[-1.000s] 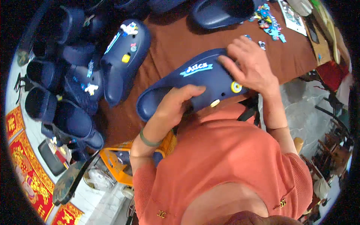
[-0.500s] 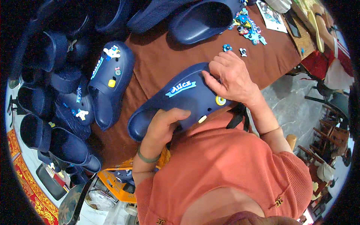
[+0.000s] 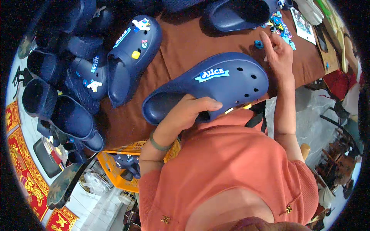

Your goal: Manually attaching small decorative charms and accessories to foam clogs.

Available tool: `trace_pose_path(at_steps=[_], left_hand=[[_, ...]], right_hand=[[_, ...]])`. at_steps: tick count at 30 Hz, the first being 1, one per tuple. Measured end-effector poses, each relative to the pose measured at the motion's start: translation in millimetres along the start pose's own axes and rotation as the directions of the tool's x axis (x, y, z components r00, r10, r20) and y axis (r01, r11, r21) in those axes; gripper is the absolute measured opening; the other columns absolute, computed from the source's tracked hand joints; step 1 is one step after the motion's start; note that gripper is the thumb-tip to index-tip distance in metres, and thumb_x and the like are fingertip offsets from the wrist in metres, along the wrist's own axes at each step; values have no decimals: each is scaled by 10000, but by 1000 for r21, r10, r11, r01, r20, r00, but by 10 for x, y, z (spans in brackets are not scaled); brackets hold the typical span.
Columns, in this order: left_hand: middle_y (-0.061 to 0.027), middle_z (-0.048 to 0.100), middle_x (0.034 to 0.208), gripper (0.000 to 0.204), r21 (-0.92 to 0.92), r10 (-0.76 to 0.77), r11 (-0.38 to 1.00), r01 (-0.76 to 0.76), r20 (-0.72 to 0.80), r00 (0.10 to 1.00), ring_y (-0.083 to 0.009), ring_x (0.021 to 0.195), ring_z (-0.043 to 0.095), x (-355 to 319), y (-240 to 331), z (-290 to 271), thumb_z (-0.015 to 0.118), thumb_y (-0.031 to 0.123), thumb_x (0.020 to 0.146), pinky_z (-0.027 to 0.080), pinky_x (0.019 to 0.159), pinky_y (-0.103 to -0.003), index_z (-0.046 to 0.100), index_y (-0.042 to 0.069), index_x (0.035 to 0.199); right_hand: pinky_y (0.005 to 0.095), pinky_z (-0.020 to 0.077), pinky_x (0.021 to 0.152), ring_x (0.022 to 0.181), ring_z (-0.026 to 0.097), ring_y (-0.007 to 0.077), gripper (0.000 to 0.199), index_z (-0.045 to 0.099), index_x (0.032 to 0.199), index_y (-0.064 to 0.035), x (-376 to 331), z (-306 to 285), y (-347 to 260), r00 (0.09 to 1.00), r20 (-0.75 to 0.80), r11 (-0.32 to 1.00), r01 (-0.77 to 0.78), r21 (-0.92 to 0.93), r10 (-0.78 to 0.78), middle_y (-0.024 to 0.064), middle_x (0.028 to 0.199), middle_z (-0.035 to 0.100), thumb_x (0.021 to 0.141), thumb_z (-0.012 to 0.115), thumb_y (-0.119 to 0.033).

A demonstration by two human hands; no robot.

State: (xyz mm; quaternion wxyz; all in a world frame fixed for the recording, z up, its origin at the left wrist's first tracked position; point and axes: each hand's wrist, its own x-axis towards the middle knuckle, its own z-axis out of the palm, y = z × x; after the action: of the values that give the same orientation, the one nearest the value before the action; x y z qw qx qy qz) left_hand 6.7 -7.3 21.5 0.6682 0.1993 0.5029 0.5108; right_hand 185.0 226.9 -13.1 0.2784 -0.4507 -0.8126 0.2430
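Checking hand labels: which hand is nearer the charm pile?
Right. The right hand is at the near edge of the charm pile; the left hand is farther off, down and left in the view, gripping the clog.

left thumb [image 3: 209, 103] extended, right fingers [image 3: 284, 44] seemingly curled

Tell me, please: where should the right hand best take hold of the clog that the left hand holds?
Probably grip the clog by its rounded toe, coming from the right. The toe points that way and no hand covers it, while the left hand holds the near side beside the foot opening.
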Motion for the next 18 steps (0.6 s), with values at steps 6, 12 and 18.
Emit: trace_pose_path(at_steps=[6, 12, 18], left_hand=[[-112, 696, 1056, 263, 573, 607, 470, -672, 343, 717, -193, 990, 640, 113, -49, -184, 576, 111, 854, 460, 884, -298, 654, 65, 1102], [-131, 707, 1000, 243, 439, 610, 593, -675, 302, 733, -241, 900, 682, 135, -131, -235, 507, -1, 864, 507, 808, -318, 633, 26, 1071], [-129, 704, 992, 259, 472, 613, 581, -663, 281, 738, -251, 920, 675, 156, -149, -198, 495, -16, 855, 504, 818, -318, 642, 22, 1065]], right_hand=[[309, 458, 752, 827, 592, 225, 198, 637, 941, 12, 41, -19, -8, 911, -165, 905, 402, 140, -379, 109, 839, 615, 968, 522, -147], [339, 489, 718, 875, 633, 245, 196, 648, 935, 35, -516, -661, 156, 557, 618, 780, 90, 619, -555, 137, 835, 657, 950, 547, -132], [435, 492, 882, 1044, 599, 392, 308, 611, 1162, 15, -851, -518, -14, 255, 853, 890, 138, 435, -456, 177, 1147, 630, 921, 578, -173]])
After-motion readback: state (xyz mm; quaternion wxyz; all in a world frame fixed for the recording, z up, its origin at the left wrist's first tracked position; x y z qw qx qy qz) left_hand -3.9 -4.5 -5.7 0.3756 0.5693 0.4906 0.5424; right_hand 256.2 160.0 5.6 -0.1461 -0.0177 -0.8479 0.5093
